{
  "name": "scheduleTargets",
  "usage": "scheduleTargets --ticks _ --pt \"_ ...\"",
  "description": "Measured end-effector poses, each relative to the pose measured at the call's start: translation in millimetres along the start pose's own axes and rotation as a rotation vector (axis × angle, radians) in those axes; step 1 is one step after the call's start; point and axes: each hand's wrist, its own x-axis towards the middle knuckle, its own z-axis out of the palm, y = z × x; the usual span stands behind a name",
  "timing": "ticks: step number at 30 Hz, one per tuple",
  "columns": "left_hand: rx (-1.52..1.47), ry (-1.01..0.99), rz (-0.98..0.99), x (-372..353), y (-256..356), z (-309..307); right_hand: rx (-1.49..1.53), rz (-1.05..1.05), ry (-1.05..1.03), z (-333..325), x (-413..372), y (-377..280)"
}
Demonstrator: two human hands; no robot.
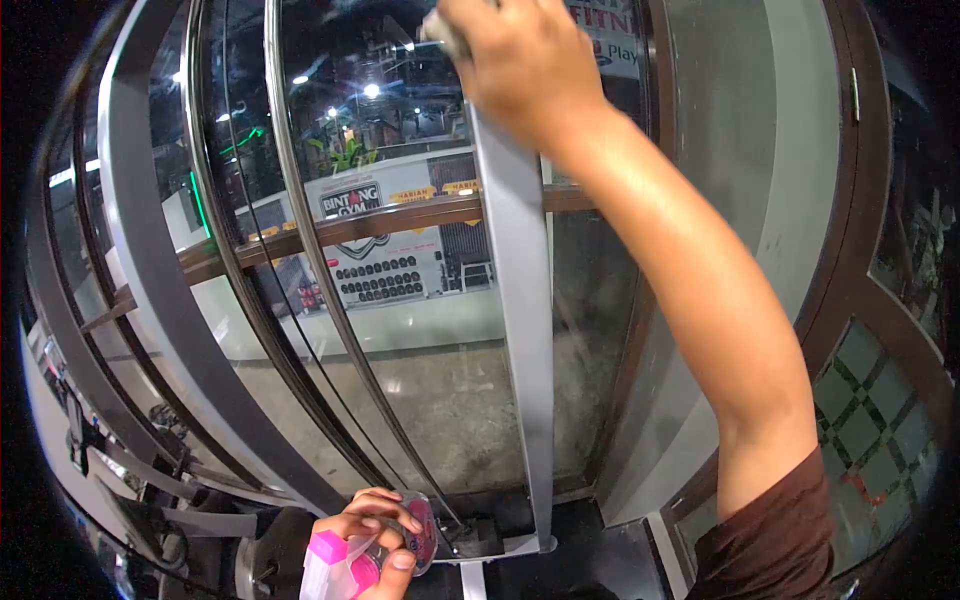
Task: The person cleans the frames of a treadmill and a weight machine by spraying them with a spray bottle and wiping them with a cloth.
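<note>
My right hand [525, 70] is raised at the top of the view, its fingers closed on a greyish cloth [447, 38]. Only a small edge of that cloth shows. It is up against the upper part of a grey metal upright [515, 300] of a gym machine. Low in the view, my left hand [375, 525] is wrapped round a clear spray bottle with a pink and white head [328, 565]. The far end of the bottle points right and carries a pink label.
Shiny guide rods [330, 270] and a thin cable run beside a second grey frame post [165, 270] on the left. Behind stands a brown-framed window [420, 212], with a gym sign [352, 202] beyond. A patterned glass panel [865, 430] is at right.
</note>
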Motion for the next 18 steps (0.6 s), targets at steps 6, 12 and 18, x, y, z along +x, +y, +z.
scheduleTargets --ticks 6,12,18 --pt "0.014 -0.008 -0.067 -5.8 2.6 -3.6 -0.072 0.229 0.009 34.7 69.4 35.1" --pt "0.098 0.003 -0.121 -8.3 12.4 -3.0 -0.1 0.45 -0.081 27.0 81.4 24.0" --pt "0.043 0.022 -0.099 -11.2 11.3 -5.8 0.091 0.518 -0.136 7.1 68.3 16.4"
